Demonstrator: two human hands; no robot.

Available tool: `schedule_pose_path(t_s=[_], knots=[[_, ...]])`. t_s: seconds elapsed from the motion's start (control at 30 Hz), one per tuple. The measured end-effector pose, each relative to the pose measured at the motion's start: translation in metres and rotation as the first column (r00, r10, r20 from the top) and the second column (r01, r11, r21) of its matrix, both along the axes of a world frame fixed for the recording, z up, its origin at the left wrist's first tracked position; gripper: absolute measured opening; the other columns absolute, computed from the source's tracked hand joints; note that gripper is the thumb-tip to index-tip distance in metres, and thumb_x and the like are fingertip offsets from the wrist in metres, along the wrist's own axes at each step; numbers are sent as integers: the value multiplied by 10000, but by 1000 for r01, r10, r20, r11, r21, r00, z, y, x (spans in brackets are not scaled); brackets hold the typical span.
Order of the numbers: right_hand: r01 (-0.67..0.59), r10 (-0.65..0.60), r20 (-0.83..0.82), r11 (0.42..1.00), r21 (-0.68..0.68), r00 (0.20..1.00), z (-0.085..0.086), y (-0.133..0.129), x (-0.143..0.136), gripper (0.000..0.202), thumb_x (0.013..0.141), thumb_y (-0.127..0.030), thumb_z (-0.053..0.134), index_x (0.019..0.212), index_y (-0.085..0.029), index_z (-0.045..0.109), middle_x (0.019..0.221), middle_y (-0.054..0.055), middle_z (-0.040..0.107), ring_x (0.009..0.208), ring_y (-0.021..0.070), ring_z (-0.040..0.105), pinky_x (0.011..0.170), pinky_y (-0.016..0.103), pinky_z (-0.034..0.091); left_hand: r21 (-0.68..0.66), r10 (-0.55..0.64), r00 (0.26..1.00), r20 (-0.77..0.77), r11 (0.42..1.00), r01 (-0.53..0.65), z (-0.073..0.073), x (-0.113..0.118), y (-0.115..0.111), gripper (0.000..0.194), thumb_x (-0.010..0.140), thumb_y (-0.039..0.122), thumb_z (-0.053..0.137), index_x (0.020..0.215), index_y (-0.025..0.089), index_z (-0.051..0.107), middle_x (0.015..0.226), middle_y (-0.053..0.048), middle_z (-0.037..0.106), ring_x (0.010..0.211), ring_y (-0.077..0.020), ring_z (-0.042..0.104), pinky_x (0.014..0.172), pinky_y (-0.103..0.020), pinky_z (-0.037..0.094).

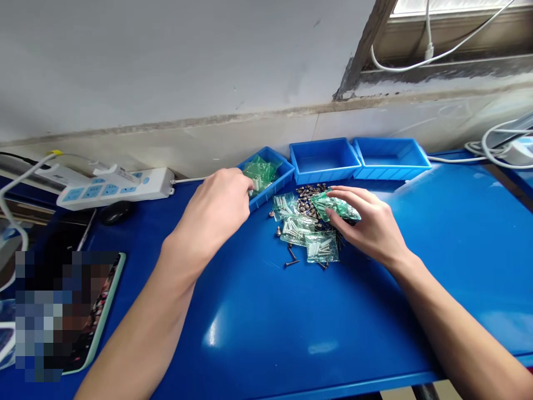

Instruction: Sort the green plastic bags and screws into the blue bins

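Observation:
My left hand [225, 200] is closed at the near left side of a blue bin [287, 173], its fingers curled over the rim. Green-tinted plastic packets [261, 171] lie inside that bin, right by my fingertips; whatever the fingers grip is hidden. Over the pile on the table, my right hand [366, 219] has thumb and fingers apart around a green packet [339, 208], touching it loosely. Clear packets of white plugs and screws [297, 229] lie to its left, one more packet [322, 247] nearer me. Loose screws [306, 194] are heaped behind and under them.
Two more blue bins [325, 158] [391, 161] stand along the wall. At left are a white power strip [112, 189], a black mouse-shaped object [116, 212] and a phone [102, 311], partly pixelated. White cables [495, 139] lie at far right.

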State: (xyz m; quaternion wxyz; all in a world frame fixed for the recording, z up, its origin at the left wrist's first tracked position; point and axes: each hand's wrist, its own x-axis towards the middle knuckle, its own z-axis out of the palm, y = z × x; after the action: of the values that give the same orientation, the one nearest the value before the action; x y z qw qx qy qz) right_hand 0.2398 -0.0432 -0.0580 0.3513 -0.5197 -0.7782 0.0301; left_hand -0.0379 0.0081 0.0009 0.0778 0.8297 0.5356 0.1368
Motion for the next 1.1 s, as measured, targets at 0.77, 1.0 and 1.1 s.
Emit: schedule_pose_path(t_s=[0.77,1.0,1.1], knots=[[-228,71,-653,961,-159,754,15,-10,-12,321,808,-359,865,1065,-291,686,973,22,792,921,259,786,829,455,694,-135,-214,800,560,929,344,-1,53,-28,231,924,256,667,1135,193,740,1086,-60,792,948,-205,743,847,-327,619],[-267,63,-676,943,-201,734,14,-9,-15,349,818,-373,848,1096,-302,649,966,17,791,925,236,782,805,411,690,-60,-206,833,513,960,274,4,47,-24,145,929,234,626,996,198,750,986,-41,792,877,-190,739,798,-313,613],[-190,8,-621,955,-228,784,13,-7,-14,296,846,-384,808,1083,-300,651,952,22,787,905,229,777,773,390,678,55,-120,932,341,993,108,14,32,-18,195,953,273,579,1047,244,747,1037,-39,784,958,-230,732,876,-381,604]])
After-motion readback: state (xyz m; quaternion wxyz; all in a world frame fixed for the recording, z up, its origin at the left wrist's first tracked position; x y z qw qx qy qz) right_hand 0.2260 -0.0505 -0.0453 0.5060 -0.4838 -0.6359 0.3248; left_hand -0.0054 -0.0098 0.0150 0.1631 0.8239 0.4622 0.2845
